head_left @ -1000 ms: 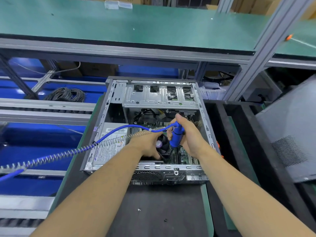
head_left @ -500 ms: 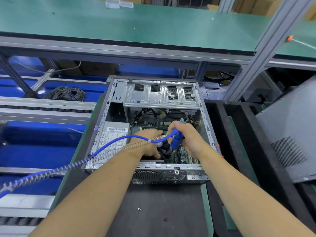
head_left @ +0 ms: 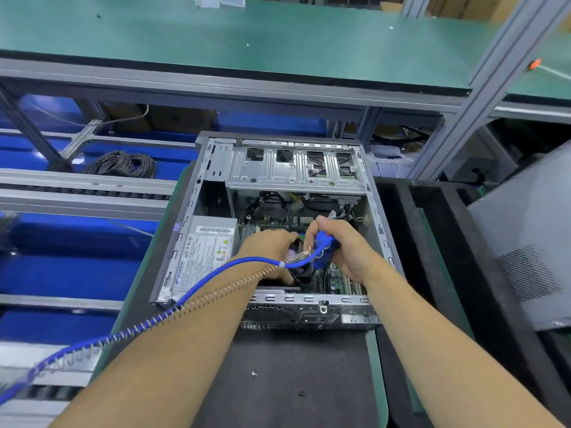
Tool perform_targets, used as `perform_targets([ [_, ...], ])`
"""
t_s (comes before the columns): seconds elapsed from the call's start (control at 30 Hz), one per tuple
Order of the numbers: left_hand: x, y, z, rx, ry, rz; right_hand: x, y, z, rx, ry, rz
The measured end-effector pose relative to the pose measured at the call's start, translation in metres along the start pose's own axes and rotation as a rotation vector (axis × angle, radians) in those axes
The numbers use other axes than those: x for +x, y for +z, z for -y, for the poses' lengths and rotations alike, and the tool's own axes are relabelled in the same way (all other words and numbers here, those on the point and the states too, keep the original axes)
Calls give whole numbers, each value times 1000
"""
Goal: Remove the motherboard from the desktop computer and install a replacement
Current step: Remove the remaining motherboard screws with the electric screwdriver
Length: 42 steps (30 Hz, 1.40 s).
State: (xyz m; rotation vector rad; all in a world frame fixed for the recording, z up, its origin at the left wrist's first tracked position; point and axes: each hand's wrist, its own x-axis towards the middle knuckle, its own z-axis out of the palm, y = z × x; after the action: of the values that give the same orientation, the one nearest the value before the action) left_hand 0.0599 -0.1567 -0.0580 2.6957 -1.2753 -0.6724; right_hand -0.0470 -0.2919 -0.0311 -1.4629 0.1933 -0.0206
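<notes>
An open desktop case (head_left: 182,242) lies on its side on a black mat. The green motherboard (head_left: 338,281) sits inside, partly hidden by both hands. My right hand (head_left: 346,248) grips a blue power screwdriver (head_left: 323,250), tip pointing down by the black CPU fan (head_left: 301,273). A blue hose in a wire coil (head_left: 197,293) runs from the tool off to the lower left. My left hand (head_left: 270,247) rests on the fan; whether it grips it I cannot see.
A grey power supply (head_left: 207,254) fills the case's left side, a metal drive cage (head_left: 296,168) its far end. A grey side panel (head_left: 525,239) leans at right. A cable coil (head_left: 123,163) lies at back left. Green shelf (head_left: 247,35) overhead.
My right hand has lowered the screwdriver deeper into the case beside the fan. The hose has sagged lower across my left forearm. My left hand stays on the fan.
</notes>
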Motion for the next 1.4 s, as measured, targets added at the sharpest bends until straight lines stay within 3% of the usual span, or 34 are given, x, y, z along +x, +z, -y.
perform_targets([
  [0.3,0,10,3,-76,-56,49,-1,5,-3,-31,48,-47],
  [0.53,1,9,3,-32,-32,-68,1,-2,-1,-11,110,-93],
  [0.77,-2,6,2,-132,-51,86,-2,-1,-3,13,45,18],
  [0.9,-1,9,2,-217,-27,100,1,-1,-1,-50,77,-52],
  [1.07,3,12,3,-18,-66,-40,1,-4,-4,-66,78,-119],
  [1.4,0,12,5,-31,-32,-112,3,-5,-10,-21,45,-161],
])
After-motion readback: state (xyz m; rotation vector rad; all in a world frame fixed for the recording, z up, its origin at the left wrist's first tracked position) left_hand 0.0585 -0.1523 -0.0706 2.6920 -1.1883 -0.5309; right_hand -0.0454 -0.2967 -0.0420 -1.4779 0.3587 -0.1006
